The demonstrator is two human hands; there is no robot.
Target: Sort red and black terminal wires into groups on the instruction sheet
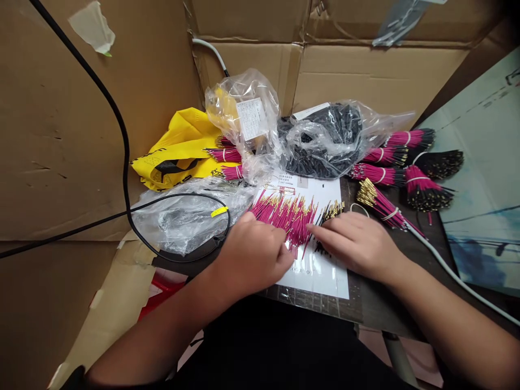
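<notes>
A loose pile of pink wires [298,219] with gold-coloured terminals lies on a white printed sheet [333,281]. At the pile's left edge my left hand [255,254] is closed, its fingers curled inward; whatever they hold is hidden. My right hand [357,244] reaches in from the right with its fingers stretched out, the index fingertip at the pink wires. Partly under that hand are black wires [333,210] with gold-coloured ends; its thumb is hidden.
Clear bags, one holding black wires [320,141], stand behind the sheet beside a yellow bag [182,141]. Tied pink-and-black wire bundles [428,187] lie at right. Crumpled plastic [179,222] and a black cable [125,162] are at left. Cardboard walls [252,65] surround the table.
</notes>
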